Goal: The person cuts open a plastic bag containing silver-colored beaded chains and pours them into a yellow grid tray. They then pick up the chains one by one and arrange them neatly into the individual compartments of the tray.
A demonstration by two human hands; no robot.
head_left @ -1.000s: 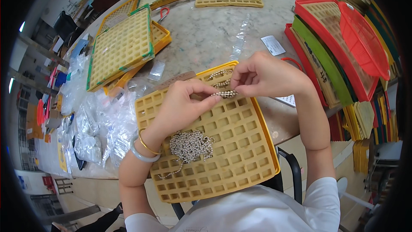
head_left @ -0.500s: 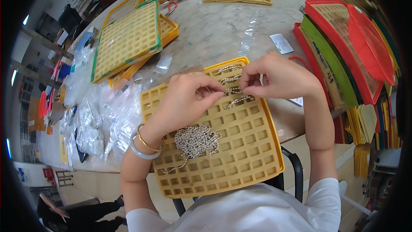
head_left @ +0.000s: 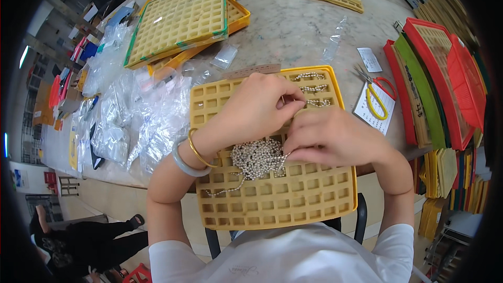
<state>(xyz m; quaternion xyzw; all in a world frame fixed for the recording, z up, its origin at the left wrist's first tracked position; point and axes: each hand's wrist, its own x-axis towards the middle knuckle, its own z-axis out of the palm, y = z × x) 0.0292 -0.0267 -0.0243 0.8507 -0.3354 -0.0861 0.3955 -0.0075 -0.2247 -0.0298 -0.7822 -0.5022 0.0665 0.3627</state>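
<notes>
A yellow foam tray (head_left: 272,204) with rows of square pockets tilts between the table edge and my body. On it lies a heap of silver ball chain (head_left: 257,157), a loose tail trailing left. My right hand (head_left: 332,136) pinches a strand at the heap's right side. Above it, my left hand (head_left: 264,102) has thumb and fingers pressed together near the tray's upper rows; what they hold, if anything, is hidden. Short lengths of ball chain (head_left: 314,88) lie across the pockets at the upper right, partly covered by my right hand.
Clear plastic bags (head_left: 112,131) cover the table's left. Other pocketed trays (head_left: 181,21) are stacked at the back left. Scissors (head_left: 376,102) with red and yellow loops rest on a paper at right, near red trays (head_left: 403,89) standing on edge. A person (head_left: 94,241) is at lower left.
My right hand has come down from the short chain lengths to the heap. My left hand stays by the upper rows, fingers still together. The whole view has shifted, uncovering the scissors.
</notes>
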